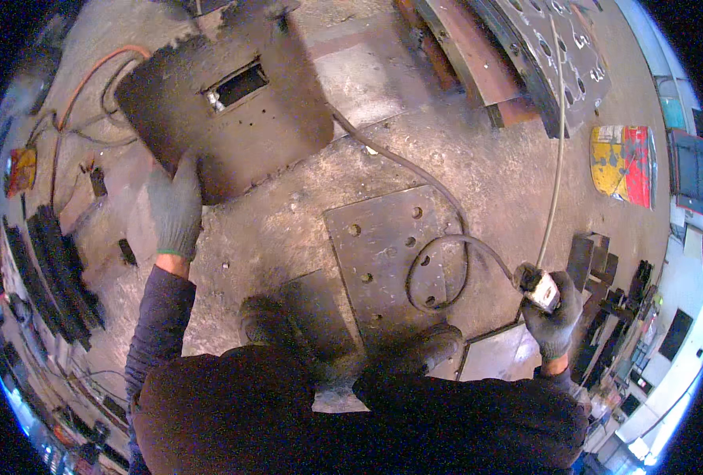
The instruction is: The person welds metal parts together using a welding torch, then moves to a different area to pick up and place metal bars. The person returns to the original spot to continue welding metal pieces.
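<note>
Left grip (176, 207) holds welding shield (226, 107).

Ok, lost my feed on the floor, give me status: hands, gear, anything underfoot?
Left hand gripping welding shield by its lower edge. Right hand closed on welding torch. Torch cable loops across drilled steel plate by the boots.

Warm, dim workshop light, heavy fisheye bending

Yellowish light is falling on the concrete floor (494, 174), while cooler daylight is glaring at the lower right rim; straight edges are curving toward the black border, and the rim is blurring softly.
</note>
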Demonstrator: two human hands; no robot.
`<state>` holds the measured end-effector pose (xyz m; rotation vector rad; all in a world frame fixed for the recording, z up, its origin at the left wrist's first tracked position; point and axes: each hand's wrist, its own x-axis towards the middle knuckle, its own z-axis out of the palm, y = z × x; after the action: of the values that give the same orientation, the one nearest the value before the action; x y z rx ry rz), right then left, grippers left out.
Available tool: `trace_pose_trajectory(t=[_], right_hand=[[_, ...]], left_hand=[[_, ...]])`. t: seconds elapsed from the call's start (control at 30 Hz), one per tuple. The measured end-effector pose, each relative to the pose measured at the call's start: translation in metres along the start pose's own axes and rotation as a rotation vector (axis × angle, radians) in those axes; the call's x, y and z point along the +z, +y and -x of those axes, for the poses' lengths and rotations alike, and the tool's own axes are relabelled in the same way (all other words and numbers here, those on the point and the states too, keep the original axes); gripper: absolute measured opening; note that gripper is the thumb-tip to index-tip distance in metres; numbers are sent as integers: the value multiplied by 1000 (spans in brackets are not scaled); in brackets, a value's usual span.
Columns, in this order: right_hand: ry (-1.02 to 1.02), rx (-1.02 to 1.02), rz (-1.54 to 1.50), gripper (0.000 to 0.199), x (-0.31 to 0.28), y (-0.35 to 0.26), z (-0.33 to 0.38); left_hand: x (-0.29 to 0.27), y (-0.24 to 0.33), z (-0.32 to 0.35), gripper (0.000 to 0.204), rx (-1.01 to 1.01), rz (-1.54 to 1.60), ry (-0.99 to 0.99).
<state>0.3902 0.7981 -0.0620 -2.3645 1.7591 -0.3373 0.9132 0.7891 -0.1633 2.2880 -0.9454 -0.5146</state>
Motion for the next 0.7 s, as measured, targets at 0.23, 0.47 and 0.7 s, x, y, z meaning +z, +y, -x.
trace_pose_trajectory(t=[0.23,0.47,0.7], right_hand=[[-96,-165,27,36,-5,9,38],[-130,-123,-8,36,-2,2,55],[-117,-24,46,34,2,-1,56]], left_hand=[[-17,9,9,38,228,-62,228],[-23,32,4,44,300,95,262],[-32,75,18,40,367,253,113]])
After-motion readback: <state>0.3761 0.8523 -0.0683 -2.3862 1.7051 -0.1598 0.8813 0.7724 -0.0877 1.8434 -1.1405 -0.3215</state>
